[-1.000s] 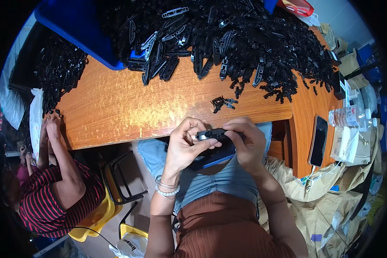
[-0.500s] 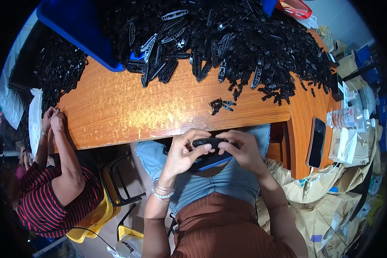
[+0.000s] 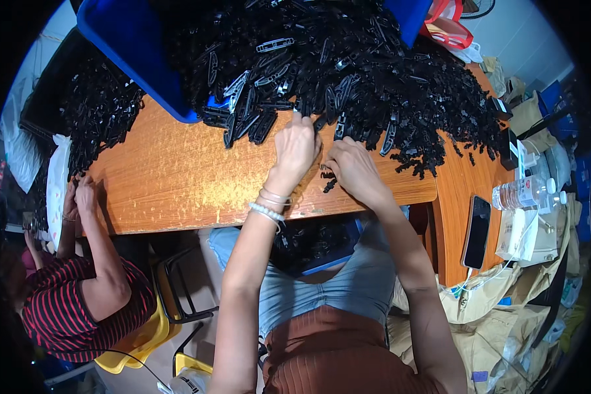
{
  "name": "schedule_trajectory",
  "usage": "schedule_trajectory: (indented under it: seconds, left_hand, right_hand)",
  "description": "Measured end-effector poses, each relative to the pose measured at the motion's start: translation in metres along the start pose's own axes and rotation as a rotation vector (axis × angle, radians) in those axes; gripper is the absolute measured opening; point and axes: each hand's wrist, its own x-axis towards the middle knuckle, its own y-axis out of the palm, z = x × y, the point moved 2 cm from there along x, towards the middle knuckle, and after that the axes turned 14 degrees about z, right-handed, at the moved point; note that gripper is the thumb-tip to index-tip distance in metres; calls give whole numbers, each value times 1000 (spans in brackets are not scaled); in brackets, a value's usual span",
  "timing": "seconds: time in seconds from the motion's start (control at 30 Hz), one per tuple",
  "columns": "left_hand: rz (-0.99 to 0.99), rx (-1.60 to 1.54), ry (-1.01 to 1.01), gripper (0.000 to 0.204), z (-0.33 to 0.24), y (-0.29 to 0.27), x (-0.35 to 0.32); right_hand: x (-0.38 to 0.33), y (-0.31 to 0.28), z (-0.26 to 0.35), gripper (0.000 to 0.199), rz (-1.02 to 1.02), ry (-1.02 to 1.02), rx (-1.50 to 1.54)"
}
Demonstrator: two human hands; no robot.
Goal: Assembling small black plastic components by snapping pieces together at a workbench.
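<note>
— Head view first: where are the hands?

— Both are up on the wooden surface [image 3: 177, 177], at the near edge of the heap of black plastic parts [image 3: 387, 85]. The left hand [image 3: 297, 148] reaches into the heap, fingers [image 3: 302, 121] curled down among the pieces; whether they have closed on one I cannot tell — the parts hide the tips. The right hand [image 3: 351, 167] lies just beside it, fingers bent over a few loose black pieces [image 3: 327, 180] at the heap's fringe; its hold is likewise unclear.

— And around them?

— A blue bin [image 3: 131, 52] sits at the far left of the heap. A dark phone [image 3: 477, 231] and a water bottle [image 3: 528, 194] lie to the right. On the left, another person in a striped shirt [image 3: 65, 308] works at a second pile of black parts [image 3: 95, 115]. A blue tray [image 3: 318, 246] rests on the lap below the surface's edge.
</note>
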Motion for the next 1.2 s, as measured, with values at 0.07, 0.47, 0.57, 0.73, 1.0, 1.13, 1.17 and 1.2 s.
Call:
schedule_trajectory:
  seconds: [0.07, 0.47, 0.57, 0.73, 1.0, 1.13, 1.17, 1.2]
  left_hand:
    - [-93, -46, 16, 22, 4, 2, -11]
    - [200, -1639, -222, 24, 1, -31, -122]
    - [216, -1560, -197, 26, -15, -41, -127]
    - [235, -1531, -157, 23, -37, -52, -134]
    - [135, -1526, -171, 18, -45, -51, -141]
    - [163, -1462, -161, 14, -44, -46, -149]
    - [177, -1488, -162, 13, -45, -46, -149]
    - [180, -1487, -160, 13, -43, -47, -148]
  right_hand:
    - [0, 4, -7, 9, -89, -24, -29]
    - [-56, -13, 38, 14, -444, -76, 337]
    - [-65, -24, 55, 13, -446, -130, 565]
    - [-70, -31, 65, 14, -302, -196, 532]
    - [-76, -29, 66, 18, -288, -362, 389]
    - [-87, -10, 63, 19, -27, 68, 846]
    - [-89, -8, 62, 21, -47, 46, 833]
    - [-91, -9, 60, 21, -34, 17, 814]
